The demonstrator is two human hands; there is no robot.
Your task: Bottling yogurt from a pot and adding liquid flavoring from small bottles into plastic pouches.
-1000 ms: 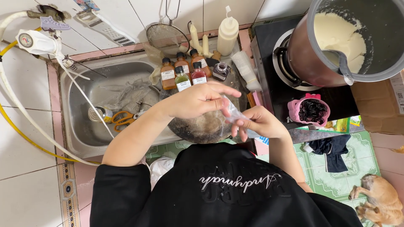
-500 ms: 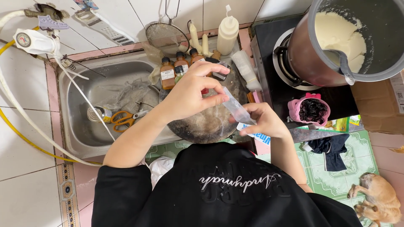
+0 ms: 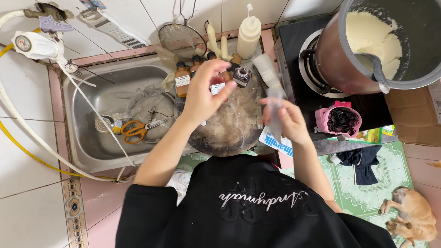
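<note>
My left hand (image 3: 204, 94) is curled around a small bottle with red liquid (image 3: 217, 85) above the round dark metal pan (image 3: 229, 131), beside the steel sink (image 3: 82, 138). My right hand (image 3: 287, 121) pinches a thin clear plastic bag (image 3: 274, 110) just right of the pan.

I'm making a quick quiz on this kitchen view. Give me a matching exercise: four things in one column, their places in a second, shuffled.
Things:
1. orange scissors
2. small bottle
3. clear plastic bag
4. metal pot of pale batter

Places:
A. on the gas stove
B. in the right hand
C. in the steel sink
D. in the grip of the left hand

Pairs: 1-C, 2-D, 3-B, 4-A
</note>
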